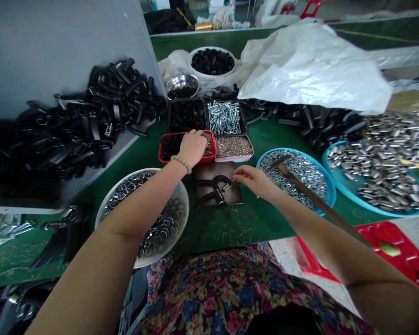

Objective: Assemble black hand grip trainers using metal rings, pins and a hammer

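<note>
My left hand (193,148) rests palm down over a red tray (211,151), its fingers curled at the tray's right side among small black and metal parts. A small grey piece shows at the fingertips, and I cannot tell whether it is held. My right hand (253,181) hangs just right of a black-handled plier-like tool (209,190), which lies on a dark metal plate (218,177) with a small metal part in its jaws (226,187). The fingers of my right hand are apart and hold nothing, and they stop close to the jaws.
Trays of black parts (187,116), silver screws (225,117) and fine metal pieces (233,146) adjoin the red tray. A white bowl of steel rings (143,218) lies below my left arm. A hammer (300,186) crosses a blue basin of nuts (296,177). Black parts (91,121) are heaped left.
</note>
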A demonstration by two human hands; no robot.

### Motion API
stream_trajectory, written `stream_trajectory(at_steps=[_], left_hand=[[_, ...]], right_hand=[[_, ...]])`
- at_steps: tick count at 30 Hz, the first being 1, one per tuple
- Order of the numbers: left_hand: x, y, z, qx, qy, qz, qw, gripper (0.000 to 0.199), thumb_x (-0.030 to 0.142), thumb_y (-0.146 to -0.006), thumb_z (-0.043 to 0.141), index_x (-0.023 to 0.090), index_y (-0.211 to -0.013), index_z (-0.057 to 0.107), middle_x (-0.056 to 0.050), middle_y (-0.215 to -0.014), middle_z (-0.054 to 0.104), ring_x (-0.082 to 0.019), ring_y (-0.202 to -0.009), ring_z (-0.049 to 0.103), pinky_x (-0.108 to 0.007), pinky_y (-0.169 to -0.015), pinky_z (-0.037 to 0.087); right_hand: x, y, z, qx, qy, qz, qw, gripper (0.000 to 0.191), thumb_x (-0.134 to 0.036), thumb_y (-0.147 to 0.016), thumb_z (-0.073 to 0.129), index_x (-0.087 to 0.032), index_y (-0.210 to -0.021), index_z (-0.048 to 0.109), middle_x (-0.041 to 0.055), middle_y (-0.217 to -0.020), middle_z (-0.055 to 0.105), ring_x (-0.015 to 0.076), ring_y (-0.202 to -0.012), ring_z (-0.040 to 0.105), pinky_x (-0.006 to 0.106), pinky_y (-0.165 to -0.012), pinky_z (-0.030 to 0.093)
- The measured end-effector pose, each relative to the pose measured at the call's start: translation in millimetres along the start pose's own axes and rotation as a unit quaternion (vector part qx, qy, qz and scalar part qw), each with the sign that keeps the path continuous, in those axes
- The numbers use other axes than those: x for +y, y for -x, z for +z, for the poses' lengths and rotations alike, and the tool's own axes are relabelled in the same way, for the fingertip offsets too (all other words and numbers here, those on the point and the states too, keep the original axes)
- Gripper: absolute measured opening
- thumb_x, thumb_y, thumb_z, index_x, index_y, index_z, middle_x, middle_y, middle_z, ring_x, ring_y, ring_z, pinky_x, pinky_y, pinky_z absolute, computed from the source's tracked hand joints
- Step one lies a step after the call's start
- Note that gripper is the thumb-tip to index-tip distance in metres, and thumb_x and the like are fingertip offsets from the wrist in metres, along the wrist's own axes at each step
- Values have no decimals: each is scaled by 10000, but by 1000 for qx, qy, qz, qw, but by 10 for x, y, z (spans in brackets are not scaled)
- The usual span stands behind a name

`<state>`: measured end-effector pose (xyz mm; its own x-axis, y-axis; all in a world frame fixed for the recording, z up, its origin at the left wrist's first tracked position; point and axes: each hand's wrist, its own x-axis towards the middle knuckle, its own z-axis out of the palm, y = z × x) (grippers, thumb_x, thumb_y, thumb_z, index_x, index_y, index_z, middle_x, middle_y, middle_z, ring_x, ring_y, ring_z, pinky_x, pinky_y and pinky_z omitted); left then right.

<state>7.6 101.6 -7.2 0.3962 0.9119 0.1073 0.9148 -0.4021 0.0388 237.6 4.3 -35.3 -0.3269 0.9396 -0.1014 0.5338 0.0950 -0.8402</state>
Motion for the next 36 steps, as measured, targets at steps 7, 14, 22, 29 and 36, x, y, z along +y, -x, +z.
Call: stream_trajectory(at_steps=[7, 14, 22, 29, 36], left_hand=[[163, 130, -205, 46, 123, -39, 991, 324, 301, -958, 417, 88, -1068, 635, -142, -1061, 651, -228, -1003, 582, -358, -925, 414], [430, 949, -100, -11, 379, -11, 925, 243, 191, -934, 440, 156, -993, 672, -60, -1040, 648, -150, -981, 608, -292, -956, 455], [513, 1095, 238, -23, 327, -34, 944, 265, 137, -866, 533, 169, -1112, 622, -74, -1066, 646, -190, -1023, 595, -326, -965, 460], [617, 1016, 115, -56, 153, 99, 982, 234, 154, -914, 445, 126, -1053, 631, -103, -962, 644, -220, -929, 571, -357, -877, 473], [565, 1218, 194, -42, 100, 120, 987, 274, 277, -927, 468, 142, -1069, 660, -125, -1140, 610, -251, -1090, 506, -410, -965, 432]], right_hand=[[48, -39, 120, 9, 126, -55, 990, 146, -276, -879, 534, -165, -860, 626, 50, -808, 649, 165, -755, 595, 293, -681, 453], [125, 105, 230, 1, 392, -219, 893, 300, -196, -950, 386, -132, -985, 677, 146, -938, 659, 253, -863, 593, 391, -762, 422], [391, 365, -276, 141, 439, -88, 883, 482, -358, -959, 407, -106, -1366, 472, 183, -1231, 606, 301, -1105, 553, 432, -902, 425], [687, 534, -897, 101, 546, 131, 822, 372, -378, -900, 459, -88, -1072, 616, 215, -1036, 649, 378, -980, 590, 463, -749, 459], [96, 643, -419, 109, 353, 55, 928, 405, -357, -969, 307, -172, -1286, 479, 170, -1143, 656, 298, -871, 668, 389, -702, 489]])
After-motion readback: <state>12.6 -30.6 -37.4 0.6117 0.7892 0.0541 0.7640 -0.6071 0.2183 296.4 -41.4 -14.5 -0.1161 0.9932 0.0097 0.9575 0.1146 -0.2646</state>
